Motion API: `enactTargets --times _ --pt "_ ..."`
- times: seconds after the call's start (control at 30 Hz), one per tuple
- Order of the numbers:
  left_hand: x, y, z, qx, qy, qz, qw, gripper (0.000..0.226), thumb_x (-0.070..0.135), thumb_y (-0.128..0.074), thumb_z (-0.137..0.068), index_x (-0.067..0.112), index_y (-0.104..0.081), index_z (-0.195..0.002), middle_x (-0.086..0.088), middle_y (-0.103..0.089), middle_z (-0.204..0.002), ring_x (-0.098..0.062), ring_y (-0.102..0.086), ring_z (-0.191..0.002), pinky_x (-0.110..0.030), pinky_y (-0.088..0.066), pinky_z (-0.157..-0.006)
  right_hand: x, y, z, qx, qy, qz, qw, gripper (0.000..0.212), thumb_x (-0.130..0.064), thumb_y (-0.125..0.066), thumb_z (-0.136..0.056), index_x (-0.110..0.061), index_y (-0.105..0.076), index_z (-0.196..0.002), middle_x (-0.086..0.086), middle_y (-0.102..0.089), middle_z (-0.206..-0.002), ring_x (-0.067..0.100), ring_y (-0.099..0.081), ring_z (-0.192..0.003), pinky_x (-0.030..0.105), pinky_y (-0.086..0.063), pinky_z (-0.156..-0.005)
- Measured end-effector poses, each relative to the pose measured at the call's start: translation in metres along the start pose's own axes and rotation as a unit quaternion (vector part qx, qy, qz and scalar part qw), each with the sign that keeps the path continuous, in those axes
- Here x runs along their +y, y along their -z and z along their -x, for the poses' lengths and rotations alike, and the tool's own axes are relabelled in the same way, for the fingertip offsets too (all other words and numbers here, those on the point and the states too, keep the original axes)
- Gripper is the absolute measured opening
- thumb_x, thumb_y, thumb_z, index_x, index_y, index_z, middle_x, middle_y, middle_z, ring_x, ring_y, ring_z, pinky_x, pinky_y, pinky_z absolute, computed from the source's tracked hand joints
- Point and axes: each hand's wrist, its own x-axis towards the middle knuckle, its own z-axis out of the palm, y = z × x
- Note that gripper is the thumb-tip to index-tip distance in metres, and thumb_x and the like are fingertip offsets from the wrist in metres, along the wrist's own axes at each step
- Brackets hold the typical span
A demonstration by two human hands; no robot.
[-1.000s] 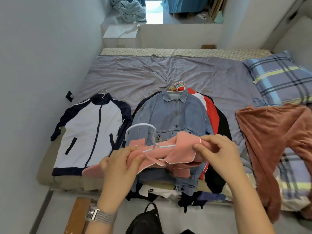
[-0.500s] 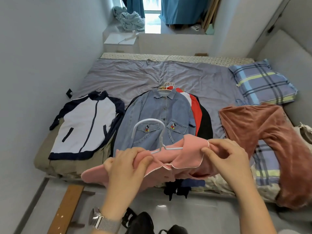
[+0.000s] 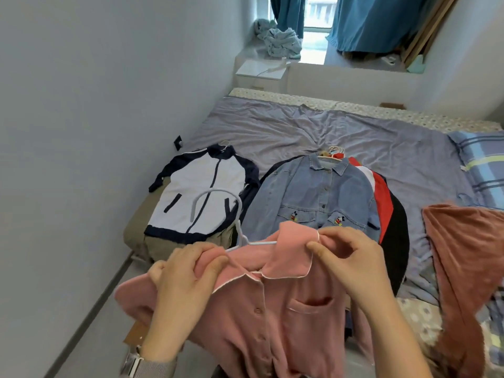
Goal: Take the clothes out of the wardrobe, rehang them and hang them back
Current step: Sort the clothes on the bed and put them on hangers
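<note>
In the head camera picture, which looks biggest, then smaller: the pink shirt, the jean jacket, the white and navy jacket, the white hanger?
1. pink shirt, though it is nearest the camera
2. jean jacket
3. white and navy jacket, close behind
4. white hanger

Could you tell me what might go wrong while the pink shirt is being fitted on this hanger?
1. The white hanger sits off-centre toward the left hand, so the pink shirt may slide off one side.
2. The right hand only pinches the collar, which could end up creased.
</note>
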Motion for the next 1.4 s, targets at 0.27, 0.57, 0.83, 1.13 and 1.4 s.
enactTargets --times 0.27,0.57,0.83,1.13,1.4 --pt "-0.099 0.063 -0.052 0.032 0.036 -0.019 0.999 0.033 0.066 -0.037 -0.071 0.044 -0.058 -0.081 0.028 -0.063 -0.090 -0.002 -0.054 -0.097 -0.029 -0.018 -0.084 -0.057 -0.128 -0.025 -0.003 0.032 0.005 0.999 0.018 -0.059 -0.066 -0.066 -0.050 -0.064 -0.081 -0.024 -0.063 -0.081 0.001 -0.058 -0.085 0.049 -0.046 -0.085" --pt "-0.148 0.065 -0.145 0.005 0.022 -0.046 0.999 0.034 0.066 -0.034 -0.073 0.043 -0.059 -0.080 0.027 -0.063 -0.091 -0.001 -0.054 -0.097 -0.031 -0.019 -0.082 -0.066 -0.190 -0.097 -0.065 -0.024 0.002 0.998 0.013 -0.042 -0.078 -0.070 -0.040 -0.069 -0.079 -0.023 -0.067 -0.082 -0.003 -0.059 -0.089 0.032 -0.048 -0.087" --pt "-0.161 0.090 -0.257 0.033 -0.017 -0.037 0.999 0.025 0.062 -0.041 -0.075 0.046 -0.059 -0.082 0.031 -0.060 -0.090 0.003 -0.051 -0.096 -0.031 -0.021 -0.088 -0.100 -0.228 -0.201 -0.109 0.014 -0.015 0.994 0.015 -0.034 -0.081 -0.072 -0.031 -0.071 -0.083 -0.016 -0.069 -0.083 0.000 -0.062 -0.084 0.012 -0.044 -0.073" --pt "-0.198 0.073 -0.397 -0.019 -0.052 -0.043 0.998 0.023 0.063 -0.039 -0.073 0.048 -0.055 -0.079 0.032 -0.057 -0.088 0.004 -0.045 -0.093 -0.033 -0.021 -0.091 -0.097 -0.299 -0.285 -0.068 -0.039 -0.010 0.997 0.019 -0.028 -0.074 -0.076 -0.037 -0.064 -0.089 -0.023 -0.066 -0.091 -0.003 -0.059 -0.092 0.027 -0.046 -0.084" --pt "-0.253 0.020 -0.567 -0.179 -0.067 -0.048 0.980 0.027 0.064 -0.033 -0.073 0.047 -0.054 -0.079 0.022 -0.063 -0.090 -0.009 -0.056 -0.098 -0.039 -0.030 -0.091 -0.066 -0.377 -0.423 -0.145 -0.091 0.077 0.982 0.019 -0.033 -0.067 -0.084 -0.024 -0.057 -0.097 -0.010 -0.058 -0.081 0.011 -0.054 -0.082 0.032 -0.044 -0.077"
